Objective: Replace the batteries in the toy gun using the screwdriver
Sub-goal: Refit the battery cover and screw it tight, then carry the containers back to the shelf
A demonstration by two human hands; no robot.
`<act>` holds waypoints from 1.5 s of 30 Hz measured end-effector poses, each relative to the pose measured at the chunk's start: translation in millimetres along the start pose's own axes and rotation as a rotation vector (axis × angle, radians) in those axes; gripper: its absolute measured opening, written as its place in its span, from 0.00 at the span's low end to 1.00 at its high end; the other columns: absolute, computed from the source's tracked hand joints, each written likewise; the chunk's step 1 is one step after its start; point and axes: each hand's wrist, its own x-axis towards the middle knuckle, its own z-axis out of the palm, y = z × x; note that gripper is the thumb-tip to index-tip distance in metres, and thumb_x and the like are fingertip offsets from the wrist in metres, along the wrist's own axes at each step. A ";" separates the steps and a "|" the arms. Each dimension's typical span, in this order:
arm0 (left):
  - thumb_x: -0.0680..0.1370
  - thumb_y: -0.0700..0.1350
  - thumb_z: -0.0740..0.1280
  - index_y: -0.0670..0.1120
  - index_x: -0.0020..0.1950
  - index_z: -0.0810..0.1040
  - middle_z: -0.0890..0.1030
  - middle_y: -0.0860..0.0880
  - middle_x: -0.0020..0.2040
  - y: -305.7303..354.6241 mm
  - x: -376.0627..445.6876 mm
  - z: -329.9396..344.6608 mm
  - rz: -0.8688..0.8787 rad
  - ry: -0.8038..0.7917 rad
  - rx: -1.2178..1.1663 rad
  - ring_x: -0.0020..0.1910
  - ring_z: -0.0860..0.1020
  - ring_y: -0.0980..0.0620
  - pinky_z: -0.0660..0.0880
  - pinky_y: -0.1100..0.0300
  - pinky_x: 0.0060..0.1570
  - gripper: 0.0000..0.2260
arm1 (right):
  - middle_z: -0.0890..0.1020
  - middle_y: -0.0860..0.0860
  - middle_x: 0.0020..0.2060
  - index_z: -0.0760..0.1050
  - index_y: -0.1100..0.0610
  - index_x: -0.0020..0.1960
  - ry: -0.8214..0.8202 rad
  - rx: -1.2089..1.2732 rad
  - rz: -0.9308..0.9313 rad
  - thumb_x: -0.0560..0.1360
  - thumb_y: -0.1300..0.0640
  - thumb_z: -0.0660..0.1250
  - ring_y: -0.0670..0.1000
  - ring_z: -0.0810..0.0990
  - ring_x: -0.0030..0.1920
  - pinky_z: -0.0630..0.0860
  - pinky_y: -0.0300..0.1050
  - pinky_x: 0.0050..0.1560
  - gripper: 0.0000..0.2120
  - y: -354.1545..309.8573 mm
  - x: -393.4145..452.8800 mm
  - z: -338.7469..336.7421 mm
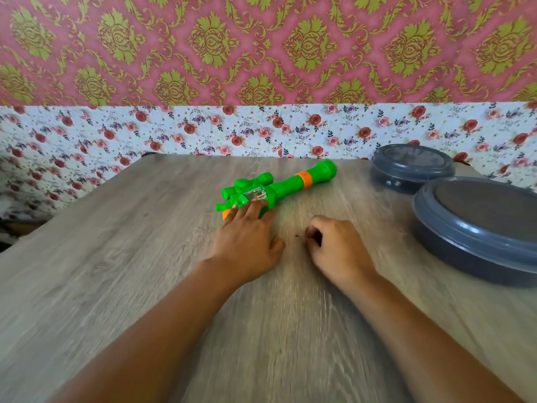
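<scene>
Bench (116, 286): grey wood-grain top, filling the lower part of the view. Back edge meets a wall band of white paper printed with red and purple roses (232, 129); above it, pink wallpaper with a gold-green damask pattern (261, 48). At far left the floral paper runs down beside the bench corner.

Toy gun (290, 186): green plastic with an orange ring near the muzzle, lying flat on the bench just past centre, muzzle pointing away and to the right. A scope-like part sits on its far side.

Left hand (247, 242): palm down, fingers straight, fingertips resting on the rear body of the gun and covering the grip end. Only a bit of orange shows beside the fingers.

Right hand (337, 245): knuckles on the bench just right of the left hand, fingers curled in. A thin dark tip (298, 236) pokes out on its left side; too small and blurred to identify.

Two grey round lidded containers at the right: the far one (412, 167) near the back edge, the near one (479, 228) larger, cut off by the frame edge.

Whole frame slightly motion-blurred; fine detail is lost.
</scene>
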 end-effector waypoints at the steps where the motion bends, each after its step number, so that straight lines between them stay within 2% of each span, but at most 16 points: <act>1: 0.77 0.55 0.56 0.49 0.75 0.60 0.61 0.47 0.75 -1.1 -0.3 0.5 0.001 -0.005 0.001 0.73 0.60 0.46 0.53 0.52 0.73 0.27 | 0.81 0.55 0.41 0.76 0.58 0.42 -0.019 -0.022 -0.023 0.71 0.64 0.65 0.56 0.79 0.43 0.76 0.49 0.43 0.03 -4.0 -1.3 3.6; 4: 0.71 0.56 0.50 0.48 0.73 0.64 0.63 0.47 0.74 -0.7 -3.6 -3.8 0.007 -0.004 -0.006 0.72 0.63 0.45 0.55 0.53 0.73 0.31 | 0.80 0.55 0.42 0.74 0.58 0.44 -0.047 -0.018 -0.047 0.71 0.62 0.64 0.56 0.78 0.45 0.76 0.50 0.44 0.02 -11.7 -2.7 8.5; 9: 0.72 0.55 0.55 0.45 0.74 0.63 0.61 0.45 0.75 -3.0 -2.2 -14.5 0.005 -0.108 -0.049 0.73 0.61 0.45 0.51 0.51 0.74 0.31 | 0.80 0.51 0.33 0.74 0.57 0.38 0.092 0.118 0.018 0.69 0.63 0.69 0.52 0.77 0.34 0.75 0.48 0.35 0.05 -10.4 -3.9 0.6; 13: 0.67 0.54 0.57 0.40 0.63 0.76 0.75 0.40 0.65 -1.9 0.5 -23.7 -0.035 -0.151 -0.077 0.64 0.74 0.40 0.66 0.44 0.67 0.29 | 0.78 0.47 0.31 0.74 0.56 0.38 0.064 0.236 0.048 0.72 0.61 0.70 0.45 0.76 0.32 0.72 0.38 0.33 0.06 -19.4 -1.2 -11.1; 19: 0.64 0.56 0.61 0.38 0.58 0.79 0.78 0.38 0.61 -2.9 3.6 -31.6 -0.021 -0.382 -0.125 0.59 0.78 0.38 0.71 0.39 0.58 0.30 | 0.78 0.51 0.40 0.76 0.58 0.45 0.125 0.307 0.405 0.73 0.67 0.66 0.40 0.74 0.37 0.66 0.23 0.41 0.05 -39.3 -0.3 -49.0; 21: 0.69 0.58 0.60 0.37 0.62 0.76 0.74 0.37 0.65 -0.5 4.5 -43.6 0.010 -0.418 -0.104 0.64 0.74 0.37 0.68 0.39 0.62 0.30 | 0.79 0.52 0.41 0.77 0.60 0.47 0.138 0.318 0.535 0.73 0.67 0.64 0.40 0.75 0.39 0.68 0.23 0.41 0.06 -46.7 -0.4 -69.2; 23: 0.77 0.57 0.55 0.37 0.72 0.63 0.59 0.38 0.75 -0.2 7.6 -52.9 0.021 -0.484 -0.129 0.75 0.58 0.38 0.53 0.41 0.72 0.31 | 0.79 0.51 0.43 0.78 0.59 0.50 0.124 0.306 0.651 0.74 0.66 0.62 0.41 0.75 0.38 0.69 0.26 0.38 0.08 -52.3 -0.6 -86.7; 25: 0.80 0.57 0.54 0.40 0.76 0.52 0.47 0.41 0.78 -2.3 9.9 -51.9 0.024 -0.508 -0.128 0.77 0.45 0.42 0.42 0.46 0.74 0.31 | 0.78 0.50 0.41 0.78 0.59 0.50 0.129 0.298 0.707 0.76 0.65 0.61 0.43 0.74 0.36 0.67 0.27 0.35 0.08 -55.9 -1.6 -100.3; 27: 0.80 0.57 0.53 0.41 0.77 0.50 0.44 0.42 0.78 -1.9 11.5 -50.5 0.019 -0.501 -0.130 0.77 0.43 0.43 0.41 0.46 0.73 0.31 | 0.77 0.50 0.36 0.77 0.58 0.47 0.132 0.300 0.724 0.77 0.62 0.61 0.43 0.72 0.33 0.67 0.28 0.32 0.07 -55.0 -2.5 -109.1; 30: 0.80 0.57 0.53 0.41 0.77 0.51 0.44 0.42 0.78 9.2 17.0 -49.1 -0.034 -0.528 -0.164 0.77 0.43 0.41 0.42 0.45 0.73 0.31 | 0.73 0.48 0.32 0.72 0.54 0.38 0.155 0.272 0.759 0.77 0.61 0.60 0.43 0.70 0.31 0.65 0.34 0.35 0.10 -42.7 -7.3 -120.4; 31: 0.80 0.57 0.54 0.41 0.77 0.51 0.43 0.41 0.78 14.4 18.2 -50.1 -0.053 -0.528 -0.171 0.77 0.42 0.40 0.41 0.44 0.73 0.31 | 0.74 0.49 0.34 0.73 0.54 0.38 0.191 0.265 0.778 0.77 0.61 0.61 0.45 0.71 0.33 0.65 0.38 0.38 0.09 -38.8 -8.6 -125.4; 34: 0.80 0.57 0.54 0.42 0.77 0.50 0.40 0.41 0.78 39.4 30.7 -53.8 -0.070 -0.483 -0.229 0.76 0.40 0.40 0.42 0.44 0.73 0.31 | 0.76 0.56 0.47 0.75 0.61 0.51 0.387 0.201 0.830 0.77 0.63 0.62 0.50 0.73 0.44 0.67 0.41 0.46 0.05 -17.1 -13.7 -146.4; 37: 0.79 0.55 0.58 0.44 0.77 0.54 0.47 0.41 0.78 73.8 63.9 -47.7 -0.181 -0.447 -0.476 0.77 0.45 0.42 0.45 0.49 0.74 0.30 | 0.71 0.61 0.58 0.71 0.63 0.59 0.583 0.160 0.937 0.75 0.61 0.65 0.57 0.73 0.55 0.72 0.50 0.53 0.13 17.8 -21.6 -167.2; 40: 0.78 0.51 0.64 0.41 0.73 0.63 0.64 0.40 0.73 117.6 110.6 -48.0 -0.408 -0.401 -0.856 0.72 0.63 0.43 0.59 0.54 0.70 0.27 | 0.67 0.64 0.60 0.67 0.64 0.62 0.698 0.163 1.059 0.75 0.59 0.66 0.61 0.71 0.57 0.70 0.53 0.57 0.19 61.1 -32.2 -180.4; 43: 0.75 0.51 0.67 0.38 0.66 0.72 0.75 0.35 0.63 154.0 158.8 -34.9 -0.640 -0.486 -1.122 0.61 0.75 0.38 0.72 0.51 0.58 0.24 | 0.64 0.63 0.60 0.65 0.63 0.63 0.700 0.217 1.200 0.74 0.53 0.67 0.63 0.70 0.59 0.70 0.55 0.59 0.23 96.9 -42.9 -184.6; 45: 0.73 0.53 0.69 0.36 0.50 0.78 0.80 0.33 0.47 174.7 184.9 -26.2 -0.770 -0.541 -1.284 0.46 0.79 0.34 0.75 0.46 0.44 0.19 | 0.65 0.63 0.61 0.65 0.64 0.63 0.658 0.276 1.261 0.74 0.50 0.66 0.63 0.70 0.58 0.70 0.55 0.58 0.24 116.4 -50.0 -188.2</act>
